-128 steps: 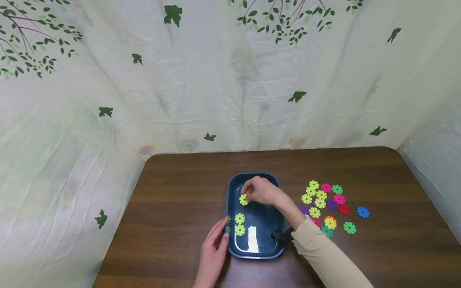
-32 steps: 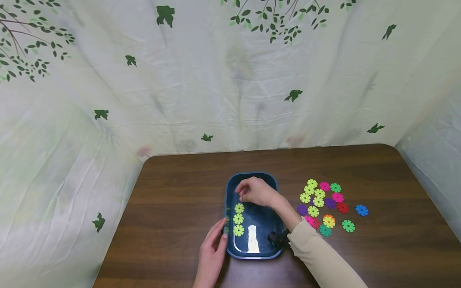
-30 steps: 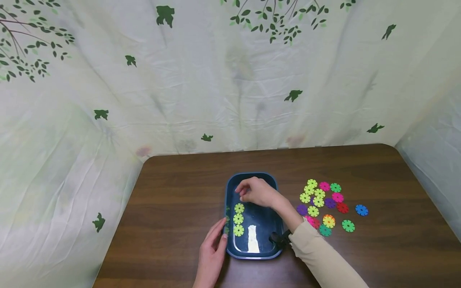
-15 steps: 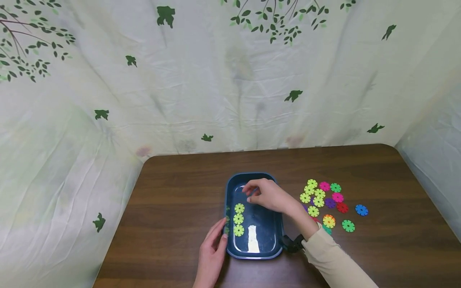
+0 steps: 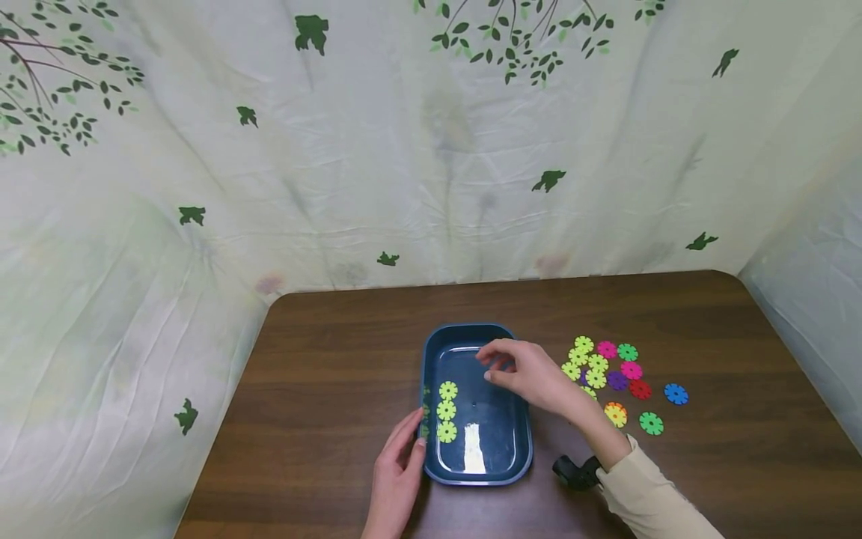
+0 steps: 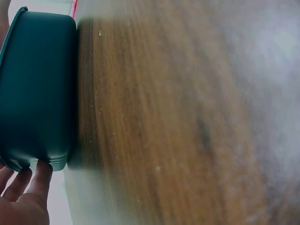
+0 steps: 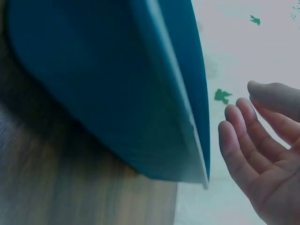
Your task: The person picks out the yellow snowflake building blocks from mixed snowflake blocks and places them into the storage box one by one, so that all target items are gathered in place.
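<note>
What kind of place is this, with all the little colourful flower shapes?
It looks like an indoor tabletop corner, maybe for play or crafts: there's a wooden table, pale cloth printed with leaves hanging behind it, and a blue tray beside colourful notched discs.

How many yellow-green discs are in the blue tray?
3, in a column at the left of the tray: far disc, middle disc, near disc. The right hand might hide more.

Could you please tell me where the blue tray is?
In the head view, the blue tray sits on the wooden table, left of the scattered discs, touching the left hand.
</note>
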Available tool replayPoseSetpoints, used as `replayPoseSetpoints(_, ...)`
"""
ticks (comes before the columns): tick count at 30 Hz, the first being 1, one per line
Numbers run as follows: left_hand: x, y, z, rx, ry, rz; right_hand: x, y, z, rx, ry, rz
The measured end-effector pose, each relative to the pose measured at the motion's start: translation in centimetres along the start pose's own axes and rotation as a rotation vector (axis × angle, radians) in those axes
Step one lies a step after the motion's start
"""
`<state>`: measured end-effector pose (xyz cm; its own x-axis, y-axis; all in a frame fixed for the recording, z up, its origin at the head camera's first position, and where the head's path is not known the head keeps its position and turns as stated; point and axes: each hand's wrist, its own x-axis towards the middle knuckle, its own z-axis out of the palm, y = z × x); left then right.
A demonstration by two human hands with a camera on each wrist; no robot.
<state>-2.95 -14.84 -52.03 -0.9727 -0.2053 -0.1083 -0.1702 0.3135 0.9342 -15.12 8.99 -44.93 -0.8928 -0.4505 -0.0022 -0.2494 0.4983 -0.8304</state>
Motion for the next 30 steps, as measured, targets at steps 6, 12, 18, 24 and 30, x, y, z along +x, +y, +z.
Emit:
replayPoseSetpoints(6,-0.1,-0.1,0.0,-0.009,0.006,0.015,-1.1,0.8,-0.4,-0.002,0.037,0.044)
replayPoseSetpoints(12,-0.1,-0.3,0.0,-0.021,0.013,0.037,-2.1,2.1,-0.8,0.018,0.063,0.056)
replayPoseSetpoints(18,0.0,-0.3,0.0,-0.017,0.011,0.037,-3.0,3.4,-1.6,0.008,0.086,0.052)
replayPoseSetpoints(24,0.0,-0.3,-0.1,-0.003,0.004,0.038,-4.2,4.5,-2.3,-0.029,0.091,0.082)
replayPoseSetpoints(30,0.0,-0.3,-0.1,-0.007,-0.001,0.041,-5.5,5.9,-2.9,-0.047,0.090,0.089)
